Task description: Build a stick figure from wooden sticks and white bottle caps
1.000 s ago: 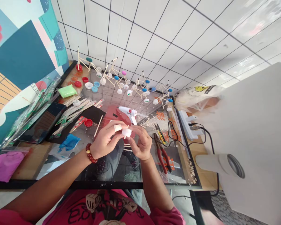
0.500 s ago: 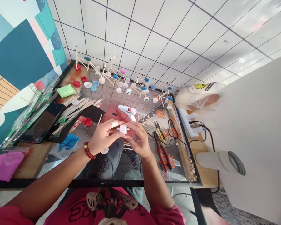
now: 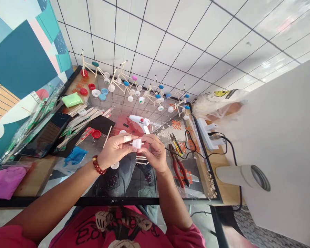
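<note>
Between my two hands is a pair of white bottle caps (image 3: pixel 136 143) put together, with a thin wooden stick poking out at both sides. My left hand (image 3: pixel 116 147) pinches the left side between thumb and fingers; a light bandage wraps one finger. From the right, my right hand (image 3: pixel 155 151) grips the other side with its fingertips. Just beyond lies a white glue gun (image 3: pixel 140 121) on a red sheet (image 3: pixel 121 124). Close to my left hand are a loose stick (image 3: pixel 107 137) and a white cap (image 3: pixel 115 165). Several short sticks (image 3: pixel 141 158) lie below the caps.
Small stick-and-cap models (image 3: pixel 150 94) line the table's back edge. Pliers (image 3: pixel 179 167), a yellow cutter (image 3: pixel 177 144) and a black cable (image 3: pixel 193 141) lie right. A phone (image 3: pixel 46 134), wooden strips (image 3: pixel 82 120) and a red cap (image 3: pixel 96 133) are left.
The joined caps have turned a little in my fingers and show more of their side. Both hands keep their hold, shifted very slightly right and down.
</note>
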Tool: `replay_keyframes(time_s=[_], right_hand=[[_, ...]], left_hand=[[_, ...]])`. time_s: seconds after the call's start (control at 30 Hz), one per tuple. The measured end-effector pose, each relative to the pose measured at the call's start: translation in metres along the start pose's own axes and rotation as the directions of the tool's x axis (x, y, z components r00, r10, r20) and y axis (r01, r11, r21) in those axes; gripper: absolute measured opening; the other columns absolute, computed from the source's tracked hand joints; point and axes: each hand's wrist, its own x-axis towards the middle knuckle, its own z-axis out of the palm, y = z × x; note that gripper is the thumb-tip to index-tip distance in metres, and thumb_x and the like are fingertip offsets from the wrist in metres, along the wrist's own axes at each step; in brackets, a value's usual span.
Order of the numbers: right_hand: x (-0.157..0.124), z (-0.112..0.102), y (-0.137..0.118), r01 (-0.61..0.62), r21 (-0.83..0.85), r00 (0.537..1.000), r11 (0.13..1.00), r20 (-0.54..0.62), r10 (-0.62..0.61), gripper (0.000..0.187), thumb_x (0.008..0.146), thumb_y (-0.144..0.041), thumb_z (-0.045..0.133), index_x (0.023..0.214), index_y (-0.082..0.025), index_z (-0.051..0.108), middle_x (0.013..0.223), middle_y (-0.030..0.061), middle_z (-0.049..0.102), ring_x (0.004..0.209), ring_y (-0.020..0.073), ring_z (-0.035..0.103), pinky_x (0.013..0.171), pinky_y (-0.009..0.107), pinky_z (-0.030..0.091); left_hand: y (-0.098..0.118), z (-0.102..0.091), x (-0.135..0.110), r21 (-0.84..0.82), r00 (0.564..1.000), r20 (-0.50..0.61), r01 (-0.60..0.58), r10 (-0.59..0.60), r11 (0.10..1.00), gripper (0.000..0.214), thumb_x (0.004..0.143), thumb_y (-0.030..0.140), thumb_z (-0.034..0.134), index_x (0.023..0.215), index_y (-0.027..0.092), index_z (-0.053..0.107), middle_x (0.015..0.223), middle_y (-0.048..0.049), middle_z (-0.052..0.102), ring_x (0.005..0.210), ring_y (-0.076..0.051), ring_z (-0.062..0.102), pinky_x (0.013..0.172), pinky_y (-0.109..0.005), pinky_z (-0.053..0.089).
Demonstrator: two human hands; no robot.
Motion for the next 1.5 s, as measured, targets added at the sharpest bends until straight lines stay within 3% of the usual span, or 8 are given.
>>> replay_keyframes(time_s=[0.37, 0.5, 0.97, 1.1, 1.2, 1.27, 1.37, 1.5], right_hand=[[-0.002, 0.005, 0.007, -0.002, -0.05, 1.0, 0.999, 0.02, 0.003, 0.031, 0.089, -0.038, 0.072, 0.118, -0.029, 0.069, 0.107, 0.0066, 0.07, 0.096, 0.0204, 0.067, 0.085, 0.036, 0.058], [-0.004, 0.006, 0.009, -0.003, -0.048, 0.999, 0.999, 0.038, 0.005, 0.033, 0.09, -0.041, 0.069, 0.122, -0.031, 0.07, 0.102, 0.0056, 0.068, 0.094, 0.0196, 0.067, 0.086, 0.036, 0.058], [-0.006, 0.009, 0.015, 0.013, -0.036, 0.998, 0.999, 0.067, -0.01, 0.032, 0.09, -0.032, 0.07, 0.123, -0.032, 0.069, 0.105, 0.0049, 0.069, 0.093, 0.0181, 0.068, 0.085, 0.034, 0.058], [-0.005, 0.012, 0.016, 0.0, -0.079, 0.998, 0.997, 0.068, 0.005, 0.038, 0.088, -0.038, 0.072, 0.124, -0.028, 0.066, 0.109, 0.0073, 0.069, 0.099, 0.0201, 0.068, 0.09, 0.036, 0.057], [-0.003, 0.013, 0.014, -0.012, -0.056, 0.998, 0.998, 0.063, 0.015, 0.046, 0.084, -0.041, 0.077, 0.125, -0.027, 0.064, 0.11, 0.0077, 0.07, 0.098, 0.0204, 0.067, 0.088, 0.036, 0.057], [-0.001, 0.012, 0.011, -0.03, -0.035, 0.998, 0.999, 0.052, 0.032, 0.034, 0.087, -0.039, 0.074, 0.118, -0.025, 0.067, 0.104, 0.0061, 0.072, 0.092, 0.0187, 0.067, 0.084, 0.034, 0.057], [0.0, 0.009, 0.007, -0.058, -0.039, 0.998, 0.998, 0.034, 0.059, 0.022, 0.091, -0.036, 0.069, 0.109, -0.024, 0.071, 0.097, 0.0047, 0.072, 0.085, 0.0168, 0.067, 0.079, 0.031, 0.057], [-0.001, 0.008, 0.008, -0.063, -0.056, 0.998, 0.996, 0.008, 0.064, 0.017, 0.098, -0.031, 0.058, 0.105, -0.025, 0.073, 0.095, 0.005, 0.071, 0.087, 0.0167, 0.067, 0.081, 0.032, 0.056]], left_hand=[[0.0, -0.003, 0.001, -0.214, 0.964, 0.037, 0.265, -0.263, 0.94, 0.044, 0.068, 0.03, 0.087, 0.108, 0.015, 0.076, 0.107, -0.0091, 0.077, 0.099, -0.024, 0.073, 0.094, -0.039, 0.06], [0.0, -0.004, 0.0, -0.232, 0.936, 0.068, 0.35, -0.344, 0.907, 0.049, 0.066, 0.033, 0.088, 0.111, 0.015, 0.076, 0.105, -0.009, 0.077, 0.098, -0.026, 0.074, 0.089, -0.04, 0.062], [0.001, -0.004, 0.001, -0.083, 0.938, 0.041, 0.347, -0.345, 0.934, 0.047, 0.062, 0.037, 0.089, 0.104, 0.018, 0.079, 0.099, -0.0053, 0.079, 0.094, -0.024, 0.074, 0.087, -0.038, 0.062], [0.0, -0.004, 0.002, -0.188, 0.912, 0.031, 0.408, -0.41, 0.893, 0.048, 0.06, 0.037, 0.09, 0.103, 0.018, 0.078, 0.096, -0.0053, 0.078, 0.09, -0.023, 0.074, 0.081, -0.036, 0.062], [0.001, -0.004, 0.003, -0.315, 0.874, 0.061, 0.475, -0.482, 0.821, 0.048, 0.067, 0.044, 0.087, 0.105, 0.017, 0.077, 0.097, -0.0079, 0.078, 0.083, -0.021, 0.073, 0.073, -0.033, 0.062], [0.002, -0.005, 0.004, -0.345, 0.857, 0.086, 0.504, -0.508, 0.792, 0.047, 0.073, 0.053, 0.08, 0.1, 0.014, 0.078, 0.09, -0.0096, 0.077, 0.077, -0.019, 0.073, 0.068, -0.031, 0.061], [0.002, -0.006, 0.004, -0.327, 0.866, 0.079, 0.49, -0.494, 0.808, 0.049, 0.078, 0.058, 0.074, 0.096, 0.012, 0.077, 0.087, -0.0099, 0.076, 0.075, -0.017, 0.071, 0.069, -0.028, 0.06], [0.005, -0.004, 0.003, -0.357, 0.855, 0.053, 0.499, -0.517, 0.789, 0.049, 0.065, 0.041, 0.089, 0.104, 0.015, 0.076, 0.084, -0.0038, 0.073, 0.074, -0.014, 0.069, 0.072, -0.028, 0.061]])
